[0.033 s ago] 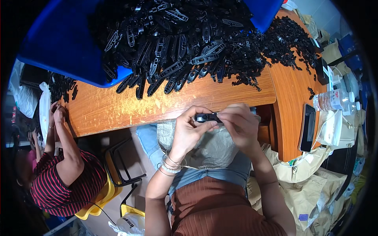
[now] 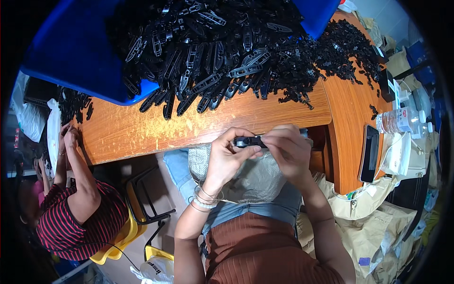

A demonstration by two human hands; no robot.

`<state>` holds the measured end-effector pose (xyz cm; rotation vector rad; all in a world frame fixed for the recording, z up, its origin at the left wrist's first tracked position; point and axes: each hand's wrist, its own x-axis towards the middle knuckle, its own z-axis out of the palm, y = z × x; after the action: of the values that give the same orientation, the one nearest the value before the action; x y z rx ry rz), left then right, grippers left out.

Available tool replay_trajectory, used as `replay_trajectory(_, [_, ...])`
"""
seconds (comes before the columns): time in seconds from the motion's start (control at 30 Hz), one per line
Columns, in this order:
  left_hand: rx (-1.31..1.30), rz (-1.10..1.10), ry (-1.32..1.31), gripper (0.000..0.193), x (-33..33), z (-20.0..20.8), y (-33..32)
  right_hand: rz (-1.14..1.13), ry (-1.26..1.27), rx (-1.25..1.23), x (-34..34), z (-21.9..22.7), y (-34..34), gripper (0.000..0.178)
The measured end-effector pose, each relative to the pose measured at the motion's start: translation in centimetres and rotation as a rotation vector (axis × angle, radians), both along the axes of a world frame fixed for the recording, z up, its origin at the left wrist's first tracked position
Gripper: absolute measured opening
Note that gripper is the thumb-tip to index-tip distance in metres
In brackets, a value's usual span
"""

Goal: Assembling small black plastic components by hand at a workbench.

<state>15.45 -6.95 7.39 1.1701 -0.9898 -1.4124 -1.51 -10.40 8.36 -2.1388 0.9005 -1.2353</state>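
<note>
Just past the table's front edge, above my lap, my left hand is closed round a small elongated black plastic part. The fingers of my right hand pinch at the part's right end; whether they hold a separate smaller piece is hidden. A woven sack-like cloth covers my lap below both hands. Ahead on the table lies a large heap of similar long black plastic parts, spilling out of a blue bin. To its right spreads a pile of much smaller black pieces.
The wooden table curves round to my right, where a phone and plastic bottles lie. Brown paper bags crowd the lower right. At the left, a person in a striped top works near a yellow chair.
</note>
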Motion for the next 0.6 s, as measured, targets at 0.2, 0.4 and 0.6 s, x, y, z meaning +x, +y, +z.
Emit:
replay_trajectory(0.2, [0.034,-0.014,0.051,0.019,0.0,0.4,0.1,-0.048,0.049,-0.074,0.1,-0.6,0.3,0.019])
replay_trajectory(0.4, [-0.008,-0.017,-0.082,0.018,0.3,0.5,0.6,0.043,-0.102,0.541,-0.5,-0.9,0.1,0.029])
replay_trajectory(0.6, [-0.089,-0.199,-0.366,0.008,2.4,0.6,-0.8,0.118,-0.154,0.704,-1.9,-2.4,0.0,0.026])
